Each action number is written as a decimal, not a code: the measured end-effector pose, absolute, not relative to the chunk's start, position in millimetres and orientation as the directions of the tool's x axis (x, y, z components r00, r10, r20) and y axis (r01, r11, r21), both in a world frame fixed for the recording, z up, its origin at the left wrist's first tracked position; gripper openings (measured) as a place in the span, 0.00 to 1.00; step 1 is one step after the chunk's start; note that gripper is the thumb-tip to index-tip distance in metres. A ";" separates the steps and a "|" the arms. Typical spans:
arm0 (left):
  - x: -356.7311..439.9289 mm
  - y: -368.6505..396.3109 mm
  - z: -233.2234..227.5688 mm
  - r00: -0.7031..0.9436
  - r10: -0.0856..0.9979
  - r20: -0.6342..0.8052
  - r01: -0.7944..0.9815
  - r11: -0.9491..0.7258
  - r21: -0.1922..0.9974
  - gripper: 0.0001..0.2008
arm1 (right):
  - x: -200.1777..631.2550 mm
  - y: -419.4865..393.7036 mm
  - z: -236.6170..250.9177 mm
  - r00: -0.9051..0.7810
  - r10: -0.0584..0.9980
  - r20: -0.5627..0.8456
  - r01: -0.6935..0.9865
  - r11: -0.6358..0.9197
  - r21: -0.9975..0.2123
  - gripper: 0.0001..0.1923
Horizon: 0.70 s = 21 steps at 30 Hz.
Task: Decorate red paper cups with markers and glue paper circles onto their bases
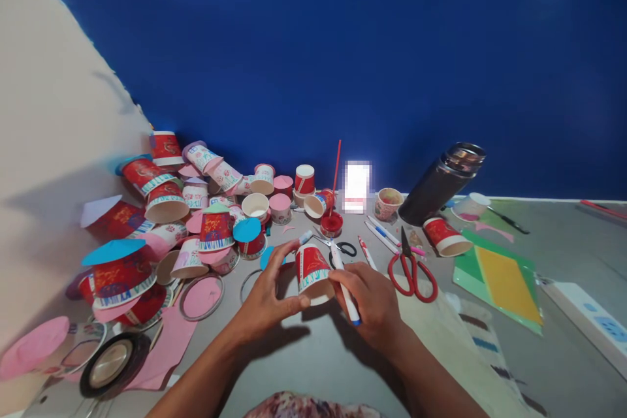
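Observation:
A red and white paper cup, upside down and tilted, is in front of me, its open mouth facing down toward me. Blue-green strokes run along the white band near its rim. My left hand is closed around the cup's left side, thumb by the rim. A pale marker cap shows at its fingertips. In my right hand is a white marker with a blue end, its other end pointing up and away. The right fingers also touch the cup's rim.
Decorated paper cups crowd the left side. Red-handled scissors, black-handled scissors, several markers and a red pot lie ahead. A dark flask, coloured sheets and a power strip are on the right.

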<state>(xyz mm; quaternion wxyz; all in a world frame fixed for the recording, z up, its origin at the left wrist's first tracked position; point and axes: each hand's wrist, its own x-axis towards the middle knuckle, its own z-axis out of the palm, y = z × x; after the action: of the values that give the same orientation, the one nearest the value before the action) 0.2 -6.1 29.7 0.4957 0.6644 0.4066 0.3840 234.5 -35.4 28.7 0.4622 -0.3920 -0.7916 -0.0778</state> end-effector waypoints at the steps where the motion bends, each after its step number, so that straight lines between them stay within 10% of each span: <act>1: -0.3 -5.2 32.5 0.374 0.924 0.079 0.210 -0.167 0.963 0.44 | 234.3 -35.3 28.0 -0.269 0.555 0.787 0.690 0.681 -0.244 0.10; 10: 4.9 -5.0 40.3 0.438 0.893 -0.105 0.196 0.020 0.980 0.44 | 234.9 -39.7 30.6 -0.302 0.531 0.792 0.620 0.740 -0.260 0.11; 21: 9.9 -4.2 34.6 0.275 0.904 0.327 0.348 -0.410 0.843 0.43 | 246.8 -48.5 36.9 0.007 0.671 0.742 0.336 0.697 -0.633 0.11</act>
<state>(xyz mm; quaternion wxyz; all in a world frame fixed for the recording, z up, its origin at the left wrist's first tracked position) 9.9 -4.2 34.6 0.3307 0.7269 0.4306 0.4206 246.8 -48.5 36.9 0.6090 -0.3643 -0.6910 0.1372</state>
